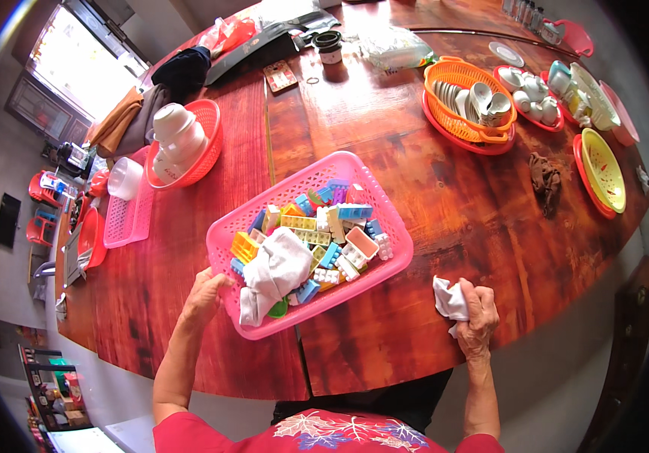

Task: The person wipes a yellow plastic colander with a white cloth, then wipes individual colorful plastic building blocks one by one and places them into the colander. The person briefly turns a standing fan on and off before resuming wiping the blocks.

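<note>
A pink plastic basket (pixel 373 181) stands on the wooden table in front of me, slightly turned. Inside it lie several colourful toy building blocks (pixel 298 222), with a bunched white cloth (pixel 279 260) on top of them at the near left. My left hand (pixel 205 296) grips the basket's left rim, its thumb over the edge. To the right of the basket, my right hand (pixel 478 317) is closed around a crumpled white cloth (pixel 451 299) close to the table's near edge. Part of that cloth is hidden by the fingers.
Left of the basket are a red basket (pixel 213 128) with stacked white bowls and a long pink basket (pixel 137 223). At the far right stand an orange basket (pixel 445 66) of spoons, a teapot tray (pixel 551 124), a yellow basket (pixel 604 170) and a brown cloth (pixel 544 181).
</note>
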Demonstrator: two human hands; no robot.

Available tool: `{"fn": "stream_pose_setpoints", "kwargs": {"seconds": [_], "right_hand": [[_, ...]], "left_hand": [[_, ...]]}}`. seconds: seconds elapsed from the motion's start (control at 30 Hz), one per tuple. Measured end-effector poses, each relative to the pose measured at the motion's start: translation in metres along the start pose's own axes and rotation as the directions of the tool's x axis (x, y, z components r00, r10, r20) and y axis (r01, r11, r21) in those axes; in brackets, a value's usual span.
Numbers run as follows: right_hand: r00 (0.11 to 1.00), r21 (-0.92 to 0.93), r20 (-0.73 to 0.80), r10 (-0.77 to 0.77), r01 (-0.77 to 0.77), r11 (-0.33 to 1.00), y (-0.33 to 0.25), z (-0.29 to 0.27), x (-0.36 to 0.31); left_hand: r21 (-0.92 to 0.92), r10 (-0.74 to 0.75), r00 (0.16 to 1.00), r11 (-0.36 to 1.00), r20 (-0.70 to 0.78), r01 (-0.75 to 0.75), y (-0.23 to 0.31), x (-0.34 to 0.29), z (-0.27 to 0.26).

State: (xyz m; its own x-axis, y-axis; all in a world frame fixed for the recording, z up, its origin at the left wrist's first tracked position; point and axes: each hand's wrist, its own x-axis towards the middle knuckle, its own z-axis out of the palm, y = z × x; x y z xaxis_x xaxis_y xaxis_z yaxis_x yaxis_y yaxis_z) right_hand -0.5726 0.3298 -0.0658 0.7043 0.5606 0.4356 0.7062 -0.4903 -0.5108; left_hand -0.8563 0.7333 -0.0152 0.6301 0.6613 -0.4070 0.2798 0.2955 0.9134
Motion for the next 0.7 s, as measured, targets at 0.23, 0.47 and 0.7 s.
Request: {"fn": "stream_pose_setpoints", "kwargs": {"seconds": [0.23,0.47,0.7], "right_hand": [[0.985,-0.143,0.083,-0.153,0.164,0.976,-0.041,0.013,-0.03],[0.995,-0.157,0.034,-0.092,0.096,0.983,-0.043,0.017,-0.034],[0.997,-0.126,0.018,-0.08,0.081,0.989,-0.042,0.017,-0.034]], "left_hand": [[0.046,0.107,0.992,0.993,-0.06,-0.105,0.002,-0.014,0.004],[0.912,0.745,0.641,0.114,0.184,-0.394,0.023,-0.046,0.046],[0.771,0.808,0.557,0.227,0.193,-0.595,-0.007,-0.028,0.057]]}}
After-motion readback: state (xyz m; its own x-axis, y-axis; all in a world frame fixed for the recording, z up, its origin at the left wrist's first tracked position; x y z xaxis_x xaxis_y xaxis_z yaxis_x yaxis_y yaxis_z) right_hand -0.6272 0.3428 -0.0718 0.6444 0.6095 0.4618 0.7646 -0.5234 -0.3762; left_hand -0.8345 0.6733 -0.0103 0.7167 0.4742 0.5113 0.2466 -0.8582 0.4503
